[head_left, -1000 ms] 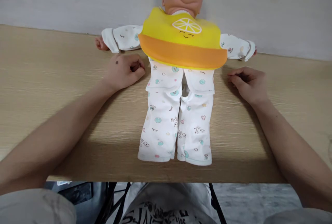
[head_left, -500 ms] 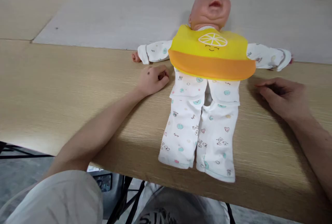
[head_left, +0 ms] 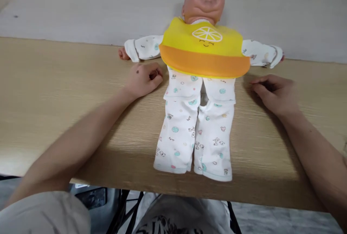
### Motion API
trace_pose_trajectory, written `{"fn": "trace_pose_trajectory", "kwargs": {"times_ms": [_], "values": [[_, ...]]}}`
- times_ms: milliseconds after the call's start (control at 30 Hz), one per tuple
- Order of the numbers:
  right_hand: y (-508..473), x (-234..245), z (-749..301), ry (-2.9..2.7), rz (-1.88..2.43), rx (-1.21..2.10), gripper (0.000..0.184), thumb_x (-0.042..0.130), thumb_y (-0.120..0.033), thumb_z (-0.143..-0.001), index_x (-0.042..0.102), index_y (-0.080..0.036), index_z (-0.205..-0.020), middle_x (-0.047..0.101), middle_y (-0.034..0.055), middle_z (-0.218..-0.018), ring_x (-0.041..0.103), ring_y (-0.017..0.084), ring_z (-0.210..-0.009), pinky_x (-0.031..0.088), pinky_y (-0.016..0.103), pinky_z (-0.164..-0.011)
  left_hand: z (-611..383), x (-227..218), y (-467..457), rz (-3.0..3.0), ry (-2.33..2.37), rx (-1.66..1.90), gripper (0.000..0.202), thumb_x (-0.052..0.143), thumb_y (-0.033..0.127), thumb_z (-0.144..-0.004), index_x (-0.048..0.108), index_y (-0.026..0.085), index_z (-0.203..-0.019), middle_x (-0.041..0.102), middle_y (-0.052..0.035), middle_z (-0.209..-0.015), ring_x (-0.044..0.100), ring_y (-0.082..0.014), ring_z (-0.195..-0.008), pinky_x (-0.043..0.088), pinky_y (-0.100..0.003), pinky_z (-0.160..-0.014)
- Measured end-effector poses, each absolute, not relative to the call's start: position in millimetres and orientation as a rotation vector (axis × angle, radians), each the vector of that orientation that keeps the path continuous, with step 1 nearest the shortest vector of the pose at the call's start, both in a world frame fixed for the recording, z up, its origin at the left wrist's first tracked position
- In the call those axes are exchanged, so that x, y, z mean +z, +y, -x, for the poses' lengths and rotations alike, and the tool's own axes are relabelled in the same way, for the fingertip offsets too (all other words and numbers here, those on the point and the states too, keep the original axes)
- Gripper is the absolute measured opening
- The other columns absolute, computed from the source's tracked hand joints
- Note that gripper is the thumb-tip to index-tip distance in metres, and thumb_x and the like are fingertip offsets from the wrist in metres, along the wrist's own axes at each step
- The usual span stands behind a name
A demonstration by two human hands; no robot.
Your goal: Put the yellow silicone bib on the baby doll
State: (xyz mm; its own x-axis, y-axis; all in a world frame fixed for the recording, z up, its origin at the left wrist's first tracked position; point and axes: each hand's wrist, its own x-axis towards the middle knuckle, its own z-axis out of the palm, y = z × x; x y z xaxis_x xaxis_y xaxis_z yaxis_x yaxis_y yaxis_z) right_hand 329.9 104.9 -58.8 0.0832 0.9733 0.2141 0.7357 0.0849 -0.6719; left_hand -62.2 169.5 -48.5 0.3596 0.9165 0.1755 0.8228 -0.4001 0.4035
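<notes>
A baby doll [head_left: 204, 8] lies on its back on the table, arms stretched out to both sides. It wears a yellow bib [head_left: 230, 39] with a white citrus-slice print and an orange pocket [head_left: 206, 62]. White printed trousers [head_left: 176, 143] cover its legs. My left hand [head_left: 145, 78] rests on the table beside the doll's waist, fingers curled in and nothing visible in them. On the other side my right hand [head_left: 276, 95] lies with thumb and fingers drawn together, apart from the clothes and with no object showing.
The wooden table [head_left: 67, 78] meets a greyish board [head_left: 81, 10] along its back. Its front edge runs close to my lap. Below that edge, at the lower left, a dark phone-like object [head_left: 93, 198] lies on a grey surface.
The camera view has turned, so the doll and both hands appear further left and slightly higher. Neither hand has visibly moved relative to the doll.
</notes>
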Motion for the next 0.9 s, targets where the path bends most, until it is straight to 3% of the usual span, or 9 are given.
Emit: {"fn": "trace_pose_trajectory", "kwargs": {"times_ms": [233, 433, 733, 900], "values": [[102.9, -56.4, -327.7, -1.752, 1.717, 0.495, 0.013, 0.055, -0.021, -0.084, 0.067, -0.017, -0.088, 0.063, 0.0021, -0.076, 0.050, 0.010, -0.063, 0.039, 0.024, -0.060, 64.2, -50.2, 171.2, -2.410, 1.519, 0.591, 0.024, 0.047, 0.024, -0.075, 0.067, 0.012, -0.080, 0.056, 0.0008, -0.059, 0.043, -0.0091, -0.053, 0.036, -0.025, -0.059], [105.3, -55.9, -327.9, -1.733, 1.694, 0.491, 0.012, 0.058, -0.020, -0.078, 0.067, -0.016, -0.084, 0.063, 0.0015, -0.071, 0.048, 0.010, -0.059, 0.038, 0.024, -0.056, 65.4, -50.3, 171.2, -2.411, 1.542, 0.557, 0.024, 0.045, 0.024, -0.076, 0.066, 0.014, -0.082, 0.059, 0.0008, -0.064, 0.045, -0.0090, -0.056, 0.037, -0.023, -0.061], [107.0, -56.8, -327.7, -1.727, 1.748, 0.489, 0.010, 0.059, -0.028, -0.080, 0.066, -0.021, -0.083, 0.063, 0.0017, -0.075, 0.053, 0.014, -0.063, 0.042, 0.027, -0.059, 64.9, -50.8, 170.8, -2.436, 1.522, 0.575, 0.026, 0.042, 0.024, -0.075, 0.067, 0.018, -0.080, 0.064, 0.0034, -0.070, 0.047, -0.0086, -0.056, 0.039, -0.022, -0.065], [106.9, -56.8, -328.2, -1.748, 1.680, 0.513, 0.009, 0.057, -0.025, -0.080, 0.065, -0.022, -0.083, 0.063, 0.0017, -0.076, 0.053, 0.014, -0.063, 0.042, 0.028, -0.060, 67.4, -52.1, 172.5, -2.481, 1.515, 0.574, 0.026, 0.041, 0.026, -0.076, 0.066, 0.021, -0.080, 0.065, 0.0042, -0.071, 0.047, -0.0095, -0.056, 0.039, -0.023, -0.065]]}}
